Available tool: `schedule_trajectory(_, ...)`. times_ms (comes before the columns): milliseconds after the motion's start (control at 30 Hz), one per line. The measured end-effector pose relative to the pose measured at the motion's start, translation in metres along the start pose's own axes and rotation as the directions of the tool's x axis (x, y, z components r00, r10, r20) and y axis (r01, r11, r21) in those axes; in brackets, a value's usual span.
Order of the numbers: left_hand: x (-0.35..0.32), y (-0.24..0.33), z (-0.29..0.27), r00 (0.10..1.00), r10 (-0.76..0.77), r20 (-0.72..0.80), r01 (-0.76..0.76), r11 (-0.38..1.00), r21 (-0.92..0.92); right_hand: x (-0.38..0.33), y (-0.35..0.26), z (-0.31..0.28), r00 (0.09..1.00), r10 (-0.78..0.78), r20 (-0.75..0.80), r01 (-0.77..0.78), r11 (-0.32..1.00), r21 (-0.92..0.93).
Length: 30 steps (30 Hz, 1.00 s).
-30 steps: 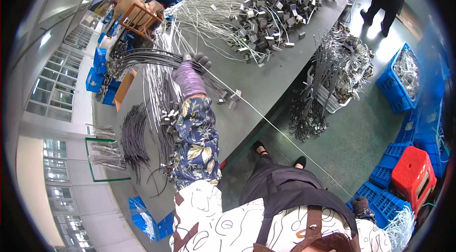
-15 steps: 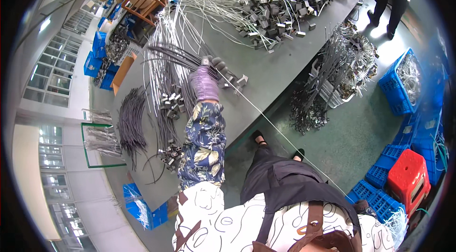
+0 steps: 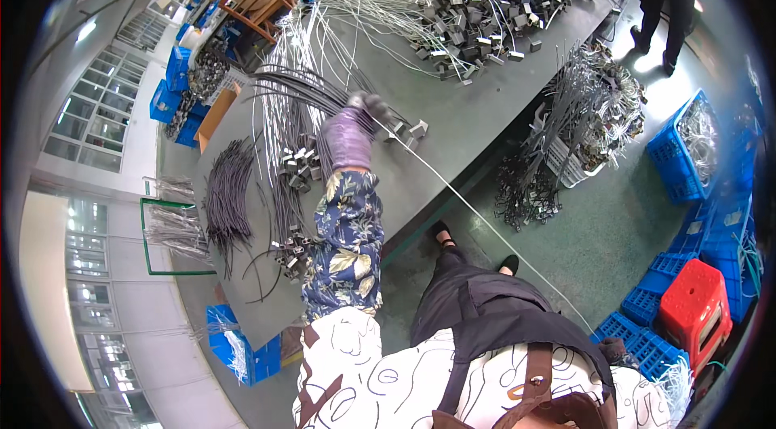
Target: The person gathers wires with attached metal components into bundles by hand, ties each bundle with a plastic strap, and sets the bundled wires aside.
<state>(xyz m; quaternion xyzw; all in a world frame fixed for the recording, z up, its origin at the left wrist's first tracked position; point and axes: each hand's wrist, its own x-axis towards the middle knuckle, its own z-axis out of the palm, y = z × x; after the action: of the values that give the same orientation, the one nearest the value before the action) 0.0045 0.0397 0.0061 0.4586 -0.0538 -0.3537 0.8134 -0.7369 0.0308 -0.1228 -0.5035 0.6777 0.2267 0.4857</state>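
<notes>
My left hand (image 3: 361, 118), in a grey and purple glove, is closed around a bundle of dark cables (image 3: 299, 90) above the near side of the table. Block-shaped grey ends (image 3: 411, 133) stick out just right of the fist. A thin white cable (image 3: 477, 211) runs taut from this hand, down across the floor, to my right hand (image 3: 616, 351). That hand, dark-gloved and low at the right beside my body, appears closed on the cable's far end; its fingers are mostly hidden. Under and beside my left forearm lie more cables with block ends (image 3: 299, 166).
Heaped cables with grey blocks (image 3: 493, 9) cover the table's far part. A dark cable bundle (image 3: 229, 195) lies at left. Right of the table stand a loaded crate (image 3: 570, 166), blue crates (image 3: 634, 340) and a red stool (image 3: 695, 308). Two other people are farther off.
The view has shifted slightly, moving the table and background a little to the right. Both hands keep their places, and the white cable stays stretched between them.
</notes>
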Motion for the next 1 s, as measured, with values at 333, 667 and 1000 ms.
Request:
schedule_trajectory(333, -0.150, -0.137, 0.023, 0.919, -0.309, 0.244, 0.137, 0.832, 0.537, 0.026, -0.086, 0.029, 0.988, -0.118, 0.097, 0.118, 0.993, 0.000)
schedule_trajectory(667, -0.049, -0.080, 0.008, 0.980, 0.136, -0.143, 0.001, 0.723, 0.691, 0.031, -0.350, 0.068, 0.606, -0.793, 0.065, 0.785, 0.609, 0.114)
schedule_trajectory(1000, 0.035, -0.043, -0.063, 0.968, 0.082, -0.236, 0.102, 0.732, 0.674, -0.016, -0.602, 0.117, 0.711, -0.700, 0.069, 0.388, 0.472, 0.792)
